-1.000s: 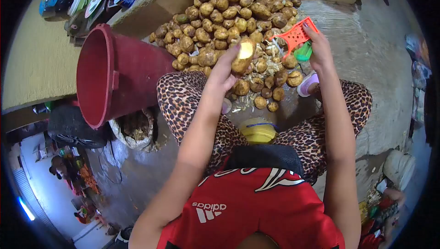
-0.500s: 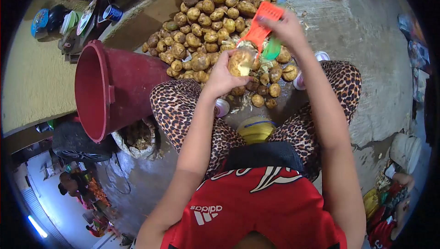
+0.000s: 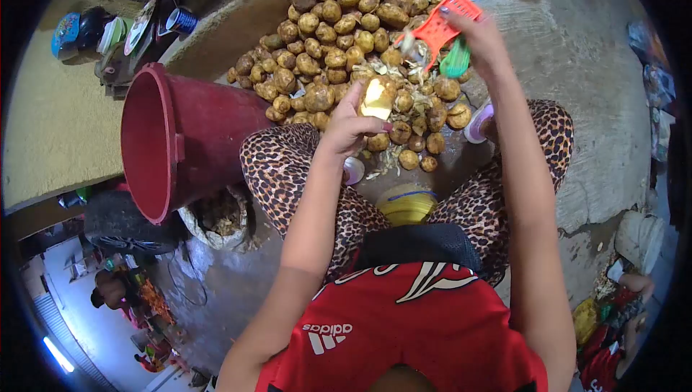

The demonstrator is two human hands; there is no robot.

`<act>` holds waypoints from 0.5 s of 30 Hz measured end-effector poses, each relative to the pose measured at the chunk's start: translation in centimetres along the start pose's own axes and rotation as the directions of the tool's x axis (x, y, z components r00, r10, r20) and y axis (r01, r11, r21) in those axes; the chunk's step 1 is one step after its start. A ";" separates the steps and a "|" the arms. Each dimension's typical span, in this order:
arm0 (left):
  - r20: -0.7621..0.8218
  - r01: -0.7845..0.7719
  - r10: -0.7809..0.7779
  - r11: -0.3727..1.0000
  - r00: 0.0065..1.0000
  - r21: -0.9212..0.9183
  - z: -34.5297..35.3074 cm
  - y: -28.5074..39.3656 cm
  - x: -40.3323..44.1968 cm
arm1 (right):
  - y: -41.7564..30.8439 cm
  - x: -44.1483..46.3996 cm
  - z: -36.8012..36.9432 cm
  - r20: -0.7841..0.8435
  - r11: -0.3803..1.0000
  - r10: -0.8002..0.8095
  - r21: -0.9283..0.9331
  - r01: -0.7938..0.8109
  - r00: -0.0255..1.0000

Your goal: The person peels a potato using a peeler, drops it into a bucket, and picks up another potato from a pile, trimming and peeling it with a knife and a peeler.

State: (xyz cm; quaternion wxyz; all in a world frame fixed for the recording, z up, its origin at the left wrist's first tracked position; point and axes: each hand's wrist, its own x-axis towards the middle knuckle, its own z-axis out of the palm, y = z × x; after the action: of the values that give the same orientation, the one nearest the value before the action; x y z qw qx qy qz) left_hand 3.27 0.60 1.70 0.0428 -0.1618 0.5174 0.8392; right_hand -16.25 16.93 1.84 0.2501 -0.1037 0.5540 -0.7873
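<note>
My left hand is wrapped round a potato over the front of the pile. Part of its skin is off and pale flesh shows. My right hand grips an orange plastic vegetable peeler, held up and to the right, apart from the potato. Something green hangs beside the peeler; whether it belongs to it I cannot tell. Beneath my hands lies a heap of unpeeled potatoes, with pale peelings scattered at its near side.
A large dark red bucket lies tilted left of my knee. An open sack stands behind it. Between my legs is a yellow container. A low wall borders the pile. Other people are at the far lower left and lower right.
The peeler has moved up and right, off the potato, in my right hand. More bare flesh now shows on the potato, which stays in my left hand.
</note>
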 end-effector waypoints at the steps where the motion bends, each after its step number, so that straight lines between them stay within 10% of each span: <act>1: 0.006 0.022 -0.022 1.000 1.000 -0.017 0.0 -0.1 0.3 | -0.2 -0.6 0.8 0.057 0.999 0.014 0.049 -0.017 0.998; 5: 0.014 0.043 -0.043 0.999 0.999 0.024 1.0 0.0 0.3 | 0.8 -2.2 3.0 0.230 0.970 -0.005 -0.236 0.061 0.973; 11: 0.056 0.022 -0.019 0.998 0.998 -0.061 1.2 0.5 -0.4 | -0.2 0.7 -1.7 -0.124 0.946 -0.219 -0.268 0.180 0.968; 15: -0.084 -0.035 0.058 0.967 0.995 0.251 -0.1 -0.3 0.7 | -1.3 -1.5 0.5 0.159 0.189 -0.542 -0.934 0.303 0.825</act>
State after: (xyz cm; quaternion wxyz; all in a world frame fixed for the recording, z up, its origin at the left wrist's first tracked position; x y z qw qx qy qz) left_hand 2.67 0.61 1.16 0.0197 -0.1811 0.6238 0.7600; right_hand -15.09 17.64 3.44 -0.1440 -0.2941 0.8721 -0.3636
